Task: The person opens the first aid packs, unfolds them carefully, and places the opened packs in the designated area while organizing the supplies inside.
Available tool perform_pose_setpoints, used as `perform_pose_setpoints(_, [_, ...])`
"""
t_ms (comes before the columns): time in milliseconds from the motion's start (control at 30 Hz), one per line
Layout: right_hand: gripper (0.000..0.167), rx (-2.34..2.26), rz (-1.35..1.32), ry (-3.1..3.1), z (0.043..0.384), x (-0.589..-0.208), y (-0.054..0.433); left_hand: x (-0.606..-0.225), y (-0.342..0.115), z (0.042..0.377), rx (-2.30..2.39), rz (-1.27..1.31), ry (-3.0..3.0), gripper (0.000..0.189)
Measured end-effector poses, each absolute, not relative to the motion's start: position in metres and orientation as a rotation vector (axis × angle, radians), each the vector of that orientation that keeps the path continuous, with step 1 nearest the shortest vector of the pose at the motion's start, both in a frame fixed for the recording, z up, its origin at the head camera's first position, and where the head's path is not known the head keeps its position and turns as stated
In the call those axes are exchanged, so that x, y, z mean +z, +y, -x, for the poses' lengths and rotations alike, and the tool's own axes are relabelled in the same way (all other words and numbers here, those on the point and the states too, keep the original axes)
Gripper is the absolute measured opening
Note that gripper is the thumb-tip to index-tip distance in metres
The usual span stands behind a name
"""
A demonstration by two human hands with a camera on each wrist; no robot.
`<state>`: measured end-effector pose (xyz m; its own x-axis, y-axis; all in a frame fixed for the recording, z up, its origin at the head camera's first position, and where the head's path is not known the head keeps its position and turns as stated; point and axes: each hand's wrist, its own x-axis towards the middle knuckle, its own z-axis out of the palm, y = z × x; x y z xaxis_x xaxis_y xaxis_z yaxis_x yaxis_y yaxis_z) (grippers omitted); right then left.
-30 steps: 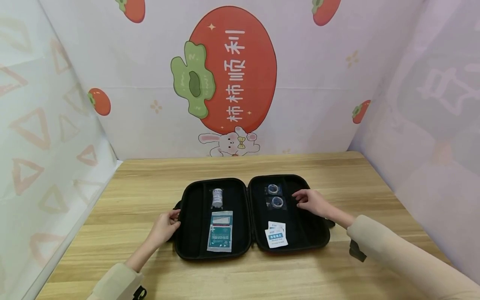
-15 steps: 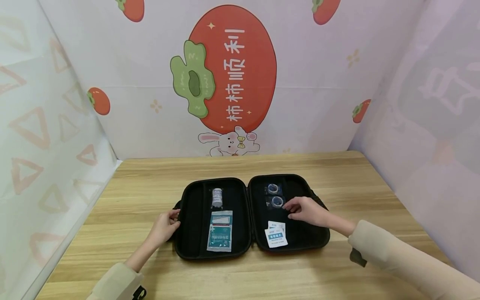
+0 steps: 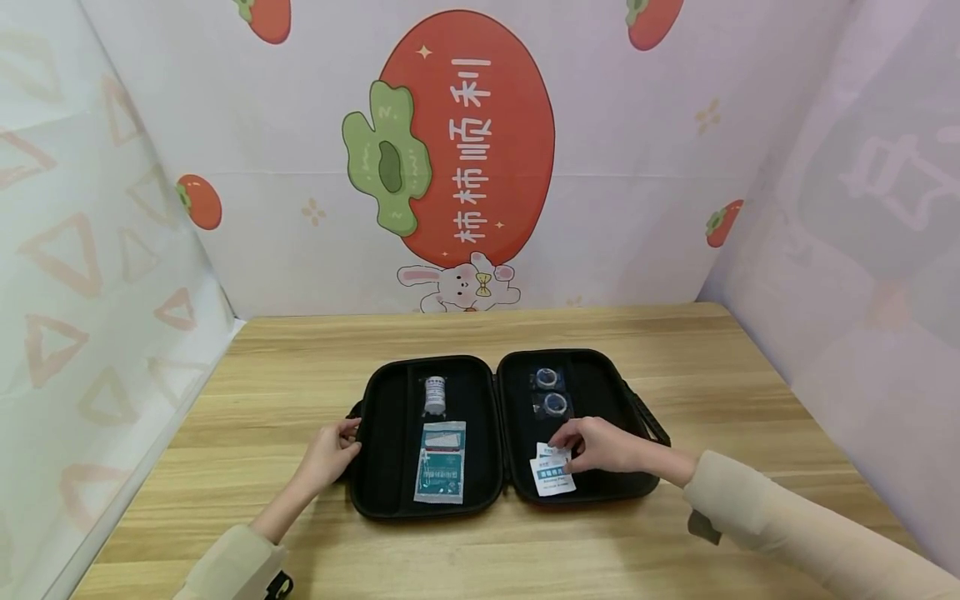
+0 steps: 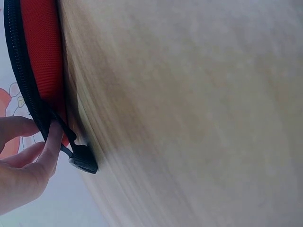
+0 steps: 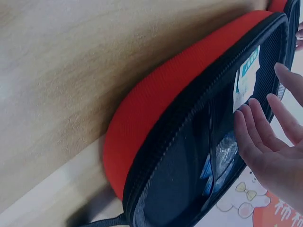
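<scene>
A zip-up case (image 3: 384,454), black inside and red outside, lies unfolded on the table. My left hand (image 3: 328,454) grips its left rim; the left wrist view has the fingers (image 4: 50,144) on either side of the zipper edge, near a black strap end (image 4: 84,160). Over the right half, my right hand (image 3: 600,444) hovers at two overlapping alcohol pad sachets (image 3: 553,482). Its fingers are spread and loosely bent, with a gap between thumb and fingertips in the right wrist view. Whether they touch the sachets I cannot tell.
In the left half are a small white bottle (image 3: 434,395) and a teal-and-white packet (image 3: 440,463) below it. Two wrapped round rolls, an upper roll (image 3: 547,379) and a lower roll (image 3: 555,406), sit in the right half. The wooden table (image 3: 480,550) meets printed backdrops.
My right hand has moved left and toward me, from the case's right side past the rolls to the sachets. The left hand stays on the left rim.
</scene>
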<state>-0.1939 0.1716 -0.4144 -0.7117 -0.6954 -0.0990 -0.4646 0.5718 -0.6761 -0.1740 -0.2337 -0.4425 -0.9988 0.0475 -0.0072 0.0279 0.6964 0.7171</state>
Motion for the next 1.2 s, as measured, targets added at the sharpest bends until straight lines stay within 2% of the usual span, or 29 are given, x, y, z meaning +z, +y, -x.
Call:
perform_pose_setpoints(400, [0.041,-0.762,0.962,2.491,0.191,-0.425,0.165,-0.443,-0.234,0.175,1.207,-0.083,2.889,0.036])
perform_pose_setpoints(1200, [0.042,-0.792,0.955,2.528,0.183,-0.435,0.165,-0.442,-0.233,0.173,1.203,-0.076,2.880,0.036])
